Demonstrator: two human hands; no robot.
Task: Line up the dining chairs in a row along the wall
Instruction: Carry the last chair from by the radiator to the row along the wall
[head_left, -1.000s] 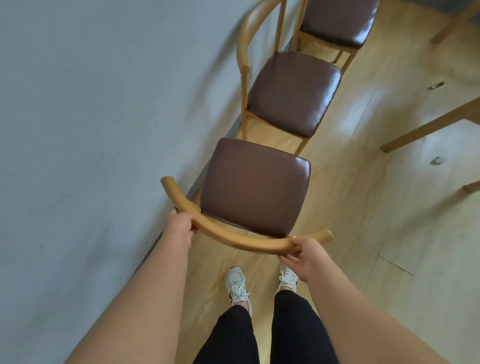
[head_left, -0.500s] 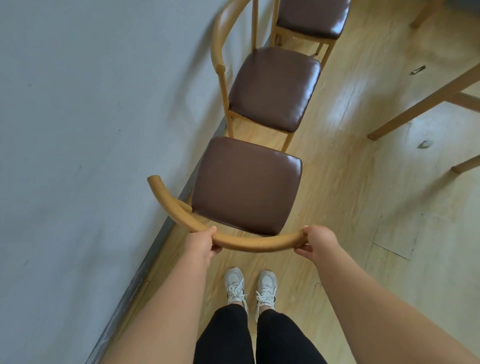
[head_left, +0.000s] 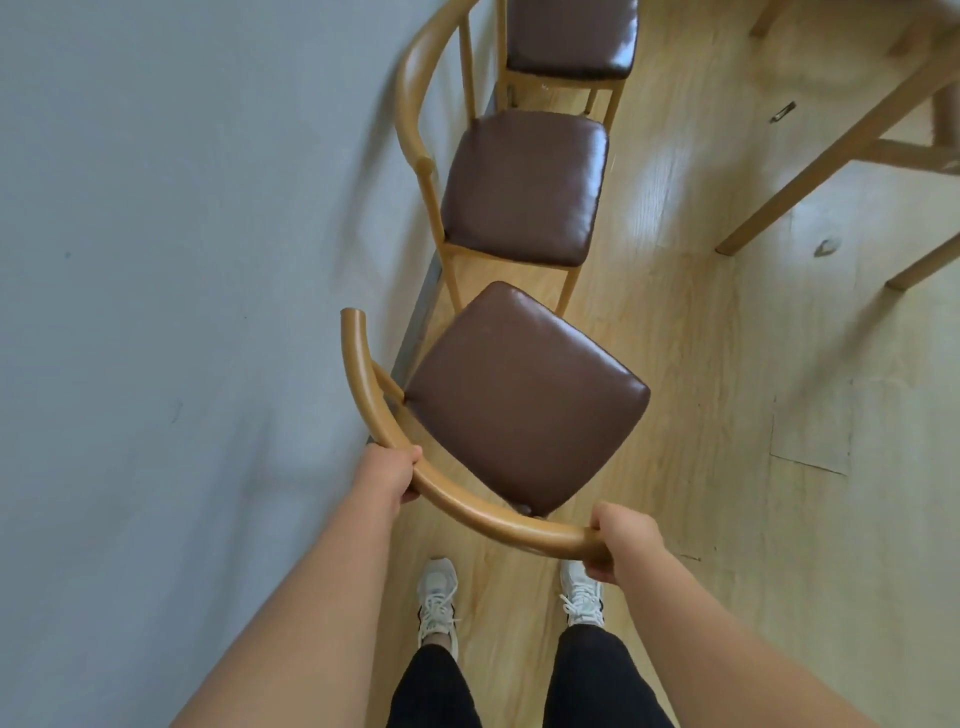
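Both hands, left hand (head_left: 388, 475) and right hand (head_left: 626, 540), clamp the chair (head_left: 524, 395) backrest beside the wall (head_left: 182, 260); we should swing it square behind the middle chair (head_left: 522, 184).

Probably a dining room: chairs (head_left: 524, 187), table (head_left: 852, 135).

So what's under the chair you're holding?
Light wooden floor shows around the held wooden chair with its brown leather seat. The seat hides its legs and the floor directly beneath. Both hands, left and right, grip its curved backrest.
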